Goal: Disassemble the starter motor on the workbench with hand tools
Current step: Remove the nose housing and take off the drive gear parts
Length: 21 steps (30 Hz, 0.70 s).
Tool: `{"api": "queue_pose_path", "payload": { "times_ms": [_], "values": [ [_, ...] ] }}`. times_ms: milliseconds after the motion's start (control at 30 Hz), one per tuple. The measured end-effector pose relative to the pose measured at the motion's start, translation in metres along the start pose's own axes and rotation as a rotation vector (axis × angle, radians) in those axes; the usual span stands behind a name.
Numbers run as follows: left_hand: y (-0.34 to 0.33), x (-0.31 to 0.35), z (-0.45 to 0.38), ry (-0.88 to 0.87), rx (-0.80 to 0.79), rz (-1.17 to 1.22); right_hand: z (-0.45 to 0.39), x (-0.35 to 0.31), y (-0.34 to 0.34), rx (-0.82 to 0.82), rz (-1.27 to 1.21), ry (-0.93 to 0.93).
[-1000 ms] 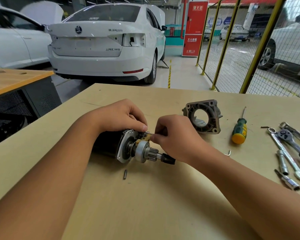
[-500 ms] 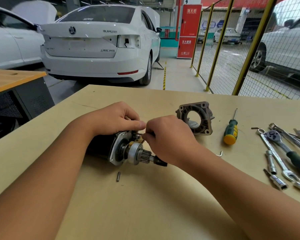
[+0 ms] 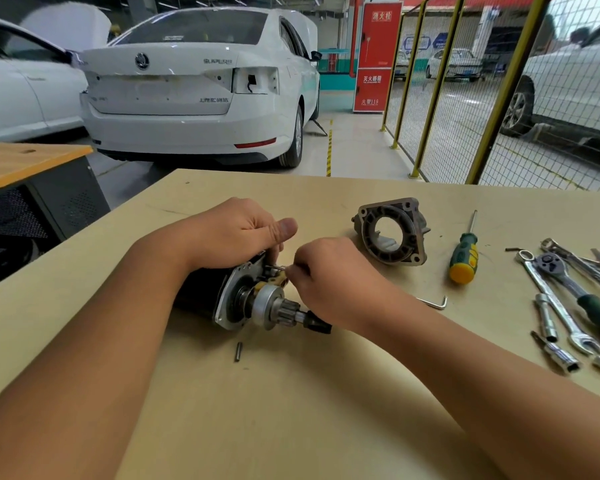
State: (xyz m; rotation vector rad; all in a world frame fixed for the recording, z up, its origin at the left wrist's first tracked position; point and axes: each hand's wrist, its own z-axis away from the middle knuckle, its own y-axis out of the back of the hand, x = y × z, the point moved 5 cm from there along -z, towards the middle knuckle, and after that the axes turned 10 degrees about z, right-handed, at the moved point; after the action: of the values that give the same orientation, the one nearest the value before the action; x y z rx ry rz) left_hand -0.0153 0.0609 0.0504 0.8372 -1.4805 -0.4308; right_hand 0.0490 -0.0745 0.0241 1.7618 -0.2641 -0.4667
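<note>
Head view: we draw a small pin sideways out of the starter motor at frame centre.

Left of centre, our left hand [image 3: 236, 230] curls over the black starter motor [image 3: 219, 296] lying on the bench [image 3: 291, 410], its shaft running toward the lower right. Just right of it, our right hand [image 3: 329, 271] pinches the pin [image 3: 276, 268], whose long axis lies nearly level and points rightward, so the pull goes that way; this grip is the nearer one. Compared with half a second earlier, the left thumb has lifted clear. Farther right lie the removed housing [image 3: 390, 233] and screwdriver [image 3: 463, 252].
</note>
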Motion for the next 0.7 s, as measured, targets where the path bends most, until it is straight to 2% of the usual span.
{"api": "queue_pose_path", "payload": {
  "times_ms": [200,400,700],
  "values": [
    [0.015,-0.012,0.003,0.061,0.038,-0.08,0.004,0.003,0.006,0.117,-0.041,-0.021],
    [0.016,-0.026,0.014,0.275,-0.076,-0.032,0.004,0.004,0.002,0.099,-0.103,-0.014],
    [0.014,-0.021,0.013,0.238,-0.081,0.046,0.005,0.0,0.005,-0.018,0.076,0.016]
  ]
}}
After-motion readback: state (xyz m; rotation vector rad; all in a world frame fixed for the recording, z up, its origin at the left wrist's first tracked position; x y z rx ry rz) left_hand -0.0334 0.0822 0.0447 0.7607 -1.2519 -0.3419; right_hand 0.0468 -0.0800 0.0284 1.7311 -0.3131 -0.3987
